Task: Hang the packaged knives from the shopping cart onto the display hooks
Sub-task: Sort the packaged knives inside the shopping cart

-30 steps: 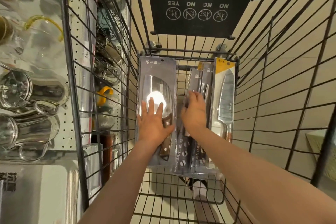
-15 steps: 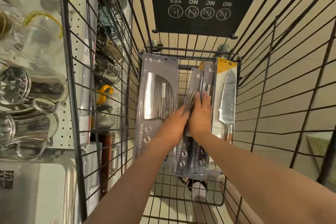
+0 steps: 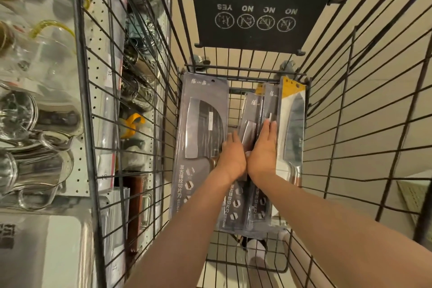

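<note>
Left hand (image 3: 231, 156) and right hand (image 3: 264, 149) press flat around the middle knife packs (image 3: 252, 124) in the cart (image 3: 236, 70); advise lifting them squarely by their edges; card tears.

Glossy plastic knife packages (image 3: 201, 142) lie in a black wire cart (image 3: 131, 91).

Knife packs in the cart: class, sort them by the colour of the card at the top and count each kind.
Grey-topped knife packs: 3, one lying flat on the left and two on edge between the hands
Yellow-topped knife packs: 1
Total: 4
</note>
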Action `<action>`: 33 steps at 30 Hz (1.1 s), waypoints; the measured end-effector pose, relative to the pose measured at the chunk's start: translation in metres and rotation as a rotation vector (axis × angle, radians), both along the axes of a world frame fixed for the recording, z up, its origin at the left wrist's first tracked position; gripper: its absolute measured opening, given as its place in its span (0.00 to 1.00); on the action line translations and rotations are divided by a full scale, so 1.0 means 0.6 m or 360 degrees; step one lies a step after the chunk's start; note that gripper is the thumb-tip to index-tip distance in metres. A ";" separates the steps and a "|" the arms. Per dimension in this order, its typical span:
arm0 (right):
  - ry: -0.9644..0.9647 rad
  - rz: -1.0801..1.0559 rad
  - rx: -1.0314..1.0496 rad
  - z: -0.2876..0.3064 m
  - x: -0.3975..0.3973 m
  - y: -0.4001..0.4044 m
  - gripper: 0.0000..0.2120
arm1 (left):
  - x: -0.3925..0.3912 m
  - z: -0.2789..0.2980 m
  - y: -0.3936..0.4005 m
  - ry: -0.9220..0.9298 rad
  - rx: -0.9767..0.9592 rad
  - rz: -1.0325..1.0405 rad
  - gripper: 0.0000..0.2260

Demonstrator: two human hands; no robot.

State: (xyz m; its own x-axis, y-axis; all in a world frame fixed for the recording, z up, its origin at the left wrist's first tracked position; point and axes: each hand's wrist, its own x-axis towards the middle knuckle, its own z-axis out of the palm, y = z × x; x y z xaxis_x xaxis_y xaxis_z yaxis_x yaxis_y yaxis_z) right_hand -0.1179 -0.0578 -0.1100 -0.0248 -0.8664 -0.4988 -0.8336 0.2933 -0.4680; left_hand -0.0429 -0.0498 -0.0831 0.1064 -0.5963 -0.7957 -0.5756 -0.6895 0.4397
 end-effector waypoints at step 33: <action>0.0436 0.0489 0.0101 0.031 -0.006 -0.008 0.36 | 0.045 0.040 0.051 -0.0244 -0.0257 0.0686 0.27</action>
State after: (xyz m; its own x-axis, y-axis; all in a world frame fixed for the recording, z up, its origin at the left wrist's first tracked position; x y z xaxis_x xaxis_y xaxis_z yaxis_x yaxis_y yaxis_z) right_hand -0.1212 -0.0625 -0.0912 0.0912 -0.8218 -0.5624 -0.9780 0.0324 -0.2060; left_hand -0.0161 -0.0191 -0.0592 0.4798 -0.5865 -0.6526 -0.3189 -0.8095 0.4930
